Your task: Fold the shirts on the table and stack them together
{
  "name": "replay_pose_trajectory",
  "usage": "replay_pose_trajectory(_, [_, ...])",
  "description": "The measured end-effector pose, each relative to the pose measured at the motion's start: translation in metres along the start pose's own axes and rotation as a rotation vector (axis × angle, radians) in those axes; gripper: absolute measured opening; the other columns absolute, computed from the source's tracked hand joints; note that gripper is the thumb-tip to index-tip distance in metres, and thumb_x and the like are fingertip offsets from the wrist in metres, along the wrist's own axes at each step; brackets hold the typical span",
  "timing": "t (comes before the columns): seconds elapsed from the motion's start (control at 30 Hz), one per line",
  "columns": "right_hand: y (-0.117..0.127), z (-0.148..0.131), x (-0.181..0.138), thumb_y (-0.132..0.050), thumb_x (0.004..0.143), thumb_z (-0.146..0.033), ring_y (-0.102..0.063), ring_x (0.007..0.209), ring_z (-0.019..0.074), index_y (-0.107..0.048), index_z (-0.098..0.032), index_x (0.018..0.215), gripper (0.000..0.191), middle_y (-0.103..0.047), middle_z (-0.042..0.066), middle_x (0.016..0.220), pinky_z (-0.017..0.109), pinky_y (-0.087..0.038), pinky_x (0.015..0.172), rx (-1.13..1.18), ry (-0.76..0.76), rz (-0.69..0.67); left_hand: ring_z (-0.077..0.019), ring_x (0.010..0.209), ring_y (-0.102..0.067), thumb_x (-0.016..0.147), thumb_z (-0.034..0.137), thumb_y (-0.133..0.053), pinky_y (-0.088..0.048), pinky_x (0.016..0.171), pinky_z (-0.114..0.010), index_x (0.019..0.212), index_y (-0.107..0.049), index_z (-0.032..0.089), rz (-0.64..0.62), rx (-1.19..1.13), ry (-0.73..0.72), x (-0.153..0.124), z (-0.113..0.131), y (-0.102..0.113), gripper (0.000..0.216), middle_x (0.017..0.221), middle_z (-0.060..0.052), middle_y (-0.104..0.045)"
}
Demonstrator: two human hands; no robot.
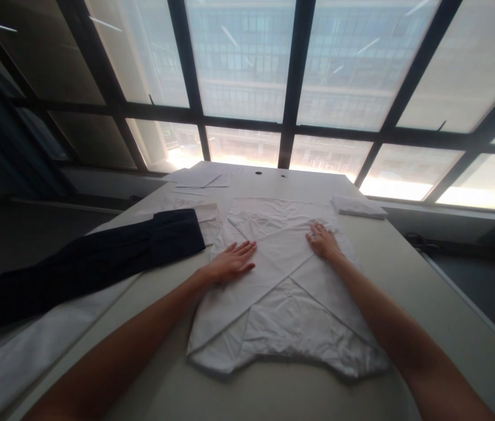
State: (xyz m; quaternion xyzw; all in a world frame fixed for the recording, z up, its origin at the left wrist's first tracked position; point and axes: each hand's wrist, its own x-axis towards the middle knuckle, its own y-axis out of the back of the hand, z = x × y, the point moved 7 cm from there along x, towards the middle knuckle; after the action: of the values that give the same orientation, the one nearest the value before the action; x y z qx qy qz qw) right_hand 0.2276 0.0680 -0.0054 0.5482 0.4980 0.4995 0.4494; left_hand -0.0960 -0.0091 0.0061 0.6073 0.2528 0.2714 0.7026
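A white shirt point(291, 316) lies on the table in front of me, its sleeves folded across the body so that they cross near the middle. My left hand point(233, 262) rests flat on the shirt's left side, fingers stretched toward the centre. On the upper right part of the shirt lies my right hand point(323, 238), its fingers extended and slightly spread over the cloth. Neither hand grips the fabric. Wrinkles show in the cloth beyond the hands and along the curved near edge.
Dark navy garments point(142, 242) lie over white cloth point(76, 316) at the table's left. Papers point(203, 175) sit at the far left, and a folded white cloth point(358, 207) at the far right. Large windows point(243, 64) stand behind the white table point(405, 280).
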Motion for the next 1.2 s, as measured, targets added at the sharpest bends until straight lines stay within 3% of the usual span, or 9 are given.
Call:
replay_pose_trajectory(0.1, [0.0,0.0,0.0,-0.025,0.102,-0.046,-0.019,0.151,0.0246,-0.031,-0.012,0.157,0.065,-0.023,0.013,0.165,0.046,-0.017,0.121,-0.005,0.0,0.0,-0.0227,0.154,-0.013,0.106,0.055,-0.021,-0.011,0.122,-0.044,0.16,-0.02,0.018,0.024,0.019,0.084,-0.002,-0.019,0.001,0.065,0.165,-0.013,-0.018])
replay_pose_trajectory(0.2, [0.001,0.0,-0.001,-0.026,0.102,-0.045,-0.02,0.151,0.0249,-0.032,-0.012,0.156,0.064,-0.024,0.013,0.165,0.046,-0.017,0.121,0.006,0.001,0.005,-0.0235,0.154,-0.014,0.106,0.055,-0.022,-0.011,0.122,-0.045,0.16,-0.021,0.016,0.038,0.026,0.111,-0.002,-0.021,0.002,0.067,0.165,-0.014,-0.018])
replay_pose_trajectory(0.43, [0.001,0.0,0.0,-0.027,0.101,-0.046,-0.021,0.151,0.0248,-0.034,-0.012,0.156,0.064,-0.024,0.012,0.165,0.046,-0.018,0.121,0.006,-0.012,0.002,-0.0272,0.152,-0.021,0.107,0.04,-0.029,-0.007,0.122,-0.053,0.155,-0.037,0.018,0.148,0.104,0.079,-0.009,0.01,0.011,0.054,0.162,-0.013,-0.03])
replay_pose_trajectory(0.63, [0.002,-0.001,-0.001,-0.026,0.101,-0.045,-0.021,0.151,0.0245,-0.034,-0.013,0.156,0.064,-0.025,0.012,0.165,0.046,-0.018,0.121,0.004,-0.007,0.011,-0.0238,0.153,-0.017,0.106,0.052,-0.032,-0.01,0.124,-0.047,0.158,-0.03,0.031,0.041,-0.055,-0.155,-0.008,0.053,0.0,0.056,0.164,-0.004,-0.024])
replay_pose_trajectory(1.2, [0.005,-0.003,-0.003,-0.029,0.1,-0.042,-0.024,0.15,0.0257,-0.041,-0.015,0.153,0.06,-0.029,0.013,0.163,0.045,-0.021,0.12,0.034,-0.004,0.038,-0.0245,0.153,-0.017,0.105,0.053,-0.035,-0.011,0.123,-0.048,0.158,-0.029,0.033,0.042,-0.084,-0.158,-0.008,0.055,0.001,0.057,0.164,-0.003,-0.023])
